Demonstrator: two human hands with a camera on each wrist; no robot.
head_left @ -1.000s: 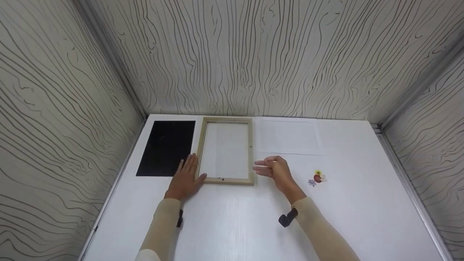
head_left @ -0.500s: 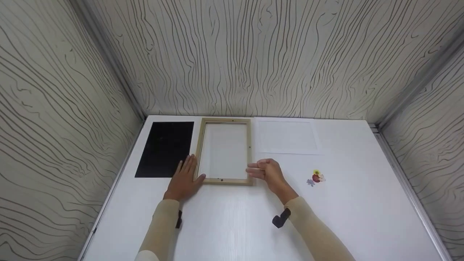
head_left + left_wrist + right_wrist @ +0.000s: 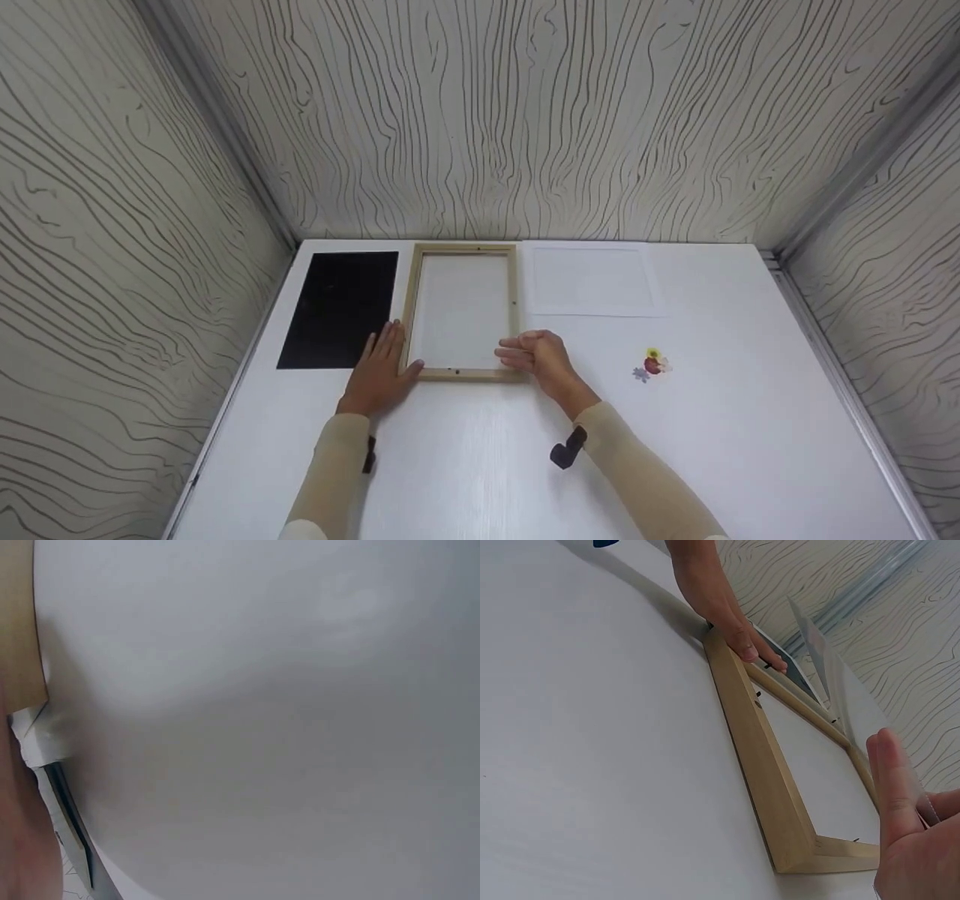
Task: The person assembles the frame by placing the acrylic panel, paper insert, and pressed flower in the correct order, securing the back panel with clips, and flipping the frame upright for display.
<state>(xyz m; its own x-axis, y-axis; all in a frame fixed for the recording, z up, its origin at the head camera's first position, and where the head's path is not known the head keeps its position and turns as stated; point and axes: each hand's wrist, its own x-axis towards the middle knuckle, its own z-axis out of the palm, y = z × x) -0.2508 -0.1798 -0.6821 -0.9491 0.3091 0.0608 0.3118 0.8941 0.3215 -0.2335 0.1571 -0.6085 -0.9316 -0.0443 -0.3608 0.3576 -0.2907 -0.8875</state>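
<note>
A light wooden picture frame (image 3: 514, 277) lies on the white table. My left hand (image 3: 379, 375) rests on its lower left corner, fingers along the left side and thumb on the bottom bar. At the frame's lower right, my right hand (image 3: 541, 360) pinches a clear sheet (image 3: 840, 679), which stands tilted over the frame in the right wrist view. This sheet hardly shows in the head view. The left wrist view shows mostly bare tabletop, with the frame's bar (image 3: 19, 622) at its left edge.
A black panel (image 3: 341, 300) lies left of the frame, partly under the left fingers. To the right lie a white sheet with a raised border (image 3: 592, 281) and several small pressed flowers (image 3: 651, 365). Wood-patterned walls (image 3: 480, 120) enclose the table.
My right hand has moved left with the clear sheet, from beside the frame to over its lower right part. The left hand has stayed on the frame's corner.
</note>
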